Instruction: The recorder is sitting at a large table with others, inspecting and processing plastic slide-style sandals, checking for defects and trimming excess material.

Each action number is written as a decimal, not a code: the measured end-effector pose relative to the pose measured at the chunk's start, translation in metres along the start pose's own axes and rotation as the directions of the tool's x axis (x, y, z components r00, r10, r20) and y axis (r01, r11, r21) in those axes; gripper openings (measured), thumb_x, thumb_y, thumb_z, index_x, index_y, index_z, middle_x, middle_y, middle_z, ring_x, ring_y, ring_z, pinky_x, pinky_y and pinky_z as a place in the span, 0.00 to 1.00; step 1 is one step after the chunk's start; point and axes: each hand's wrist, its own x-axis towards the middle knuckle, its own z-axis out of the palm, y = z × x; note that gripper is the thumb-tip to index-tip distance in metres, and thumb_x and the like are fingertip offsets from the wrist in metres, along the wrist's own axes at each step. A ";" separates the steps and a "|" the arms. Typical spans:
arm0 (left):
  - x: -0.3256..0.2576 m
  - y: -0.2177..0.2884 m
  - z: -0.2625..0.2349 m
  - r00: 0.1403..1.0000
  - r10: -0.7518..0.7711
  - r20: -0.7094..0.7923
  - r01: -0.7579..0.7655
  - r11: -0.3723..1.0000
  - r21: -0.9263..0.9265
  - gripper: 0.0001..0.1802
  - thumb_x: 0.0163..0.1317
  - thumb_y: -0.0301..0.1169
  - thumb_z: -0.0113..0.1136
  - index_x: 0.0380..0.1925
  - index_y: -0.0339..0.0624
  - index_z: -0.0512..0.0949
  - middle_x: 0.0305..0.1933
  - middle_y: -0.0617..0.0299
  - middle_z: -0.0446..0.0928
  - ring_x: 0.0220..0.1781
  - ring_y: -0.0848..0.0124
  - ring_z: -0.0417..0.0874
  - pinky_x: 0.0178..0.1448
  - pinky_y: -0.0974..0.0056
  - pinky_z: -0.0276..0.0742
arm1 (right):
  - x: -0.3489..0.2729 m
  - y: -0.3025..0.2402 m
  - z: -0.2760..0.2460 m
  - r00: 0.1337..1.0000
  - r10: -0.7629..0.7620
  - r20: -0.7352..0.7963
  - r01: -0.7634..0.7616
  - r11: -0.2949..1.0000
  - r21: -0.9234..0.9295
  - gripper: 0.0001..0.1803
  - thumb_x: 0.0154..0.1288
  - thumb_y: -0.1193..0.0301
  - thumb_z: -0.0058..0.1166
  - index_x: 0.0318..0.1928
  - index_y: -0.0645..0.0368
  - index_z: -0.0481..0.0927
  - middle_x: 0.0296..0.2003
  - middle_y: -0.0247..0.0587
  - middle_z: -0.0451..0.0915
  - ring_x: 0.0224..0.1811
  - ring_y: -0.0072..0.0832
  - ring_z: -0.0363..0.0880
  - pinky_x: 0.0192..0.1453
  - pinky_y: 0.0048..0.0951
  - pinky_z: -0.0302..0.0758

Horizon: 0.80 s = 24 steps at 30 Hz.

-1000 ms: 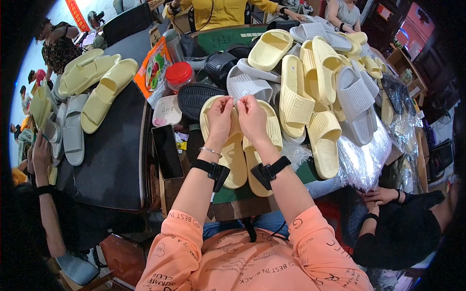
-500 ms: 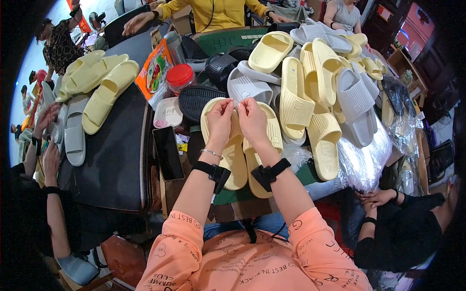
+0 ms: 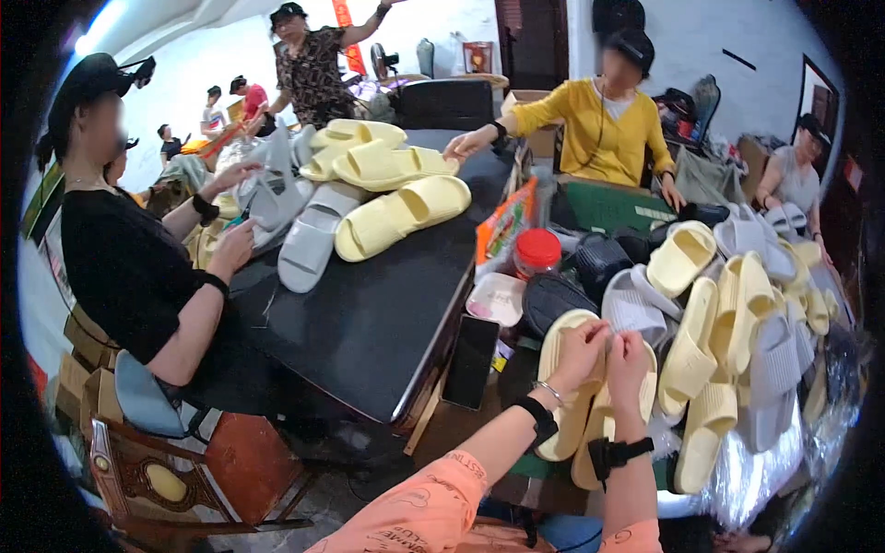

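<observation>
My left hand [image 3: 582, 356] and my right hand [image 3: 629, 367] are pinched close together, fingertips nearly meeting. Whatever they hold between them is too small to make out. Beneath them lies a pair of pale yellow slippers, the left slipper [image 3: 557, 443] and the right slipper [image 3: 590, 467], side by side with soles toward me. My hands and wrists cover part of their straps. A black slipper [image 3: 551, 306] and a grey slipper [image 3: 631, 311] lie just beyond. To the right is a heap with a ribbed yellow slipper [image 3: 690, 355] and several others.
Left of my hands are a dark phone [image 3: 470, 363], a white dish [image 3: 496, 300] and a red-lidded jar [image 3: 537, 249]. Yellow and grey slippers [image 3: 404, 218] lie on the black table [image 3: 369, 327]. A person in black works there; one in yellow sits opposite. Clear plastic wrap [image 3: 749, 475] lies right.
The view has swung to the left, so my hands now appear further right. They stay pinched together over the slippers. The hand of the person in yellow has come closer to the yellow slippers.
</observation>
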 end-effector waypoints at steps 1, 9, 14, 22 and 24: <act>0.003 -0.003 -0.006 1.000 -0.021 0.004 0.021 0.998 -0.058 0.10 0.60 0.28 0.52 0.38 0.33 0.76 0.35 0.65 0.77 0.36 0.80 0.73 0.41 0.75 0.69 | 0.000 -0.007 0.004 1.000 -0.001 -0.007 0.002 0.998 0.058 0.08 0.60 0.70 0.46 0.30 0.63 0.69 0.23 0.43 0.71 0.24 0.30 0.70 0.31 0.29 0.67; 0.008 0.001 -0.008 0.999 -0.033 0.026 0.033 0.999 0.020 0.10 0.60 0.27 0.52 0.39 0.34 0.76 0.33 0.67 0.75 0.34 0.81 0.72 0.39 0.76 0.69 | 0.005 0.005 0.007 1.000 0.019 -0.007 -0.018 0.995 0.101 0.06 0.60 0.73 0.47 0.29 0.64 0.68 0.21 0.42 0.71 0.23 0.29 0.70 0.28 0.29 0.66; 0.008 0.001 -0.006 1.000 0.010 0.015 -0.011 1.000 0.021 0.11 0.59 0.29 0.54 0.39 0.33 0.75 0.32 0.67 0.75 0.33 0.81 0.71 0.38 0.76 0.68 | 0.007 0.014 0.011 0.999 -0.017 -0.027 0.021 0.990 0.141 0.07 0.59 0.73 0.47 0.29 0.64 0.68 0.20 0.41 0.71 0.22 0.29 0.69 0.28 0.29 0.66; 0.005 0.001 -0.005 0.994 -0.103 -0.022 0.099 0.986 -0.136 0.10 0.59 0.31 0.55 0.34 0.34 0.76 0.29 0.70 0.73 0.30 0.84 0.68 0.33 0.77 0.65 | 0.001 -0.004 0.005 0.999 0.036 0.027 -0.040 0.985 0.168 0.06 0.59 0.74 0.47 0.29 0.64 0.68 0.21 0.41 0.72 0.22 0.28 0.70 0.29 0.28 0.66; 0.004 0.003 -0.004 0.997 -0.077 -0.005 0.076 0.991 -0.112 0.09 0.59 0.31 0.55 0.33 0.35 0.76 0.28 0.70 0.73 0.30 0.84 0.68 0.33 0.77 0.65 | 0.001 0.004 0.006 0.999 0.037 0.012 -0.039 0.988 0.152 0.06 0.59 0.74 0.46 0.29 0.64 0.68 0.21 0.41 0.72 0.22 0.27 0.69 0.29 0.28 0.66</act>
